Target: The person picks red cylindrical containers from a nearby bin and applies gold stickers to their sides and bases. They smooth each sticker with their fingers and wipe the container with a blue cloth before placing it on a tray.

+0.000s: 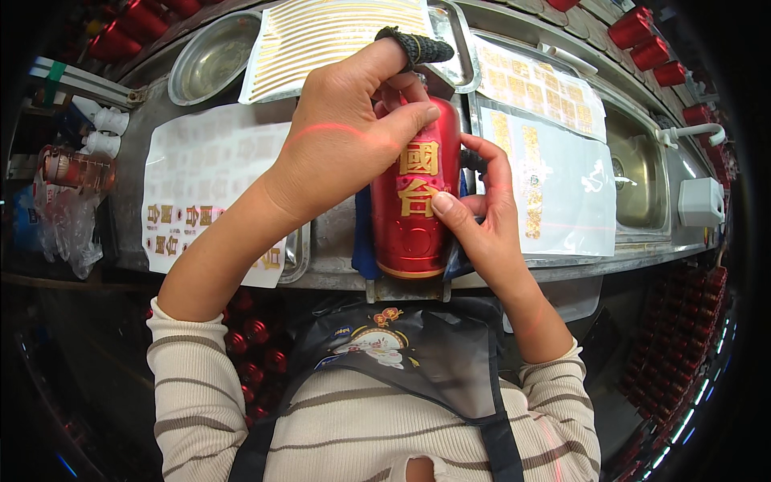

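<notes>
A glossy red bottle (pixel 393 237) with raised gold characters lies in front of me, its base toward my body and a blue cloth (pixel 363 229) beside it. My left hand (pixel 353 132) is over its upper part. The left thumb presses on the red surface above the characters, and the curled fingers are partly hidden behind. A black knitted sleeve (pixel 416 50) covers one left finger. My right hand (pixel 486 209) grips the bottle's right side, thumb on the edge of the lower gold character; a dark cover shows on one finger.
Left lies a white decal sheet (pixel 173 145) with gold characters; behind are a gold-striped sheet (pixel 337 32) and a metal bowl (pixel 210 60). On the right are gold-patterned sheets (pixel 574 193), a sink (pixel 642 161) with a faucet (pixel 699 132), and a white plastic container (pixel 701 202). Red bottles (pixel 675 345) stand lower right.
</notes>
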Demonstrator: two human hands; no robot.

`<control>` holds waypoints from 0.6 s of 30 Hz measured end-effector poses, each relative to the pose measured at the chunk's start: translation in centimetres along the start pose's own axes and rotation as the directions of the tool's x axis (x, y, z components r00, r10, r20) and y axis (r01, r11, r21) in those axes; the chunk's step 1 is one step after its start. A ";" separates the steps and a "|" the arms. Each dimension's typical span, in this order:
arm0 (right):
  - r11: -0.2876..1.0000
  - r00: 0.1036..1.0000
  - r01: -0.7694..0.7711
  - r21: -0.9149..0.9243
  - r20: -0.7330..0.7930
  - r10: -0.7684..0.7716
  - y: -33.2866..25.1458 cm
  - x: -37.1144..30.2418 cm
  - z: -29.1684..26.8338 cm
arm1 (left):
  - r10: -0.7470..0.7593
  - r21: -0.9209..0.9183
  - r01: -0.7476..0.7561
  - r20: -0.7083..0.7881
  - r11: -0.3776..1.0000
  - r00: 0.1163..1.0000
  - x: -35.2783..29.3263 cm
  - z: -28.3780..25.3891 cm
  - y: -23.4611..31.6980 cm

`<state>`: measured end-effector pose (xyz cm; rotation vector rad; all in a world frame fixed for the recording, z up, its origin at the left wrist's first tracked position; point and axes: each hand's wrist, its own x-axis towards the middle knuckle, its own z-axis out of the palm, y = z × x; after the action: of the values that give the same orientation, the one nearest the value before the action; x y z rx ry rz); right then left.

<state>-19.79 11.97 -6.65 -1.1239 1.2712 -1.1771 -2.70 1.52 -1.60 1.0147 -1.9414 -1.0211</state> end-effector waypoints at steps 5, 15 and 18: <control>1.000 1.000 0.009 0.003 -0.010 -0.009 0.0 0.0 0.3 | 0.056 -0.056 -0.060 -0.080 0.997 0.995 0.1 0.4 -0.2; 1.000 1.000 0.013 0.027 0.001 -0.013 0.0 0.0 0.2 | 0.078 -0.036 -0.081 -0.087 0.996 0.993 0.1 0.5 -0.2; 0.999 1.000 0.016 0.042 0.007 -0.016 0.1 -0.1 0.3 | 0.076 -0.021 -0.079 -0.088 0.997 0.993 0.0 0.5 0.0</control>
<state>-19.52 12.05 -6.72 -1.1083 1.2282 -1.2048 -3.14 1.65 -1.82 0.9469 -1.8780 -0.9404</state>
